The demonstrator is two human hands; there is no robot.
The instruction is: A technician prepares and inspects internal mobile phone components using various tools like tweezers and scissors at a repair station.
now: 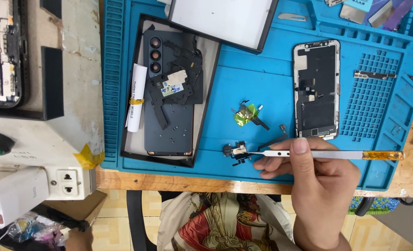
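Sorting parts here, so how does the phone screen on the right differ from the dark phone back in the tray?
The phone screen lies bare on the blue mat, its silver-edged inner side up. The dark phone back sits inside a black tray, is bigger, and carries loose black parts. Both lie flat and lengthwise.

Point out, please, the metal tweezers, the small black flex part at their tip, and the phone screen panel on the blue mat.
Metal tweezers (327, 154), head view, on the steel shaft.
Small black flex part (234, 151), head view, on its dark body.
Phone screen panel (316, 88), head view, on its dark back face.

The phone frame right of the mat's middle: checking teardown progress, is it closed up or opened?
Opened: the phone frame lies flat, inner parts and connectors exposed.
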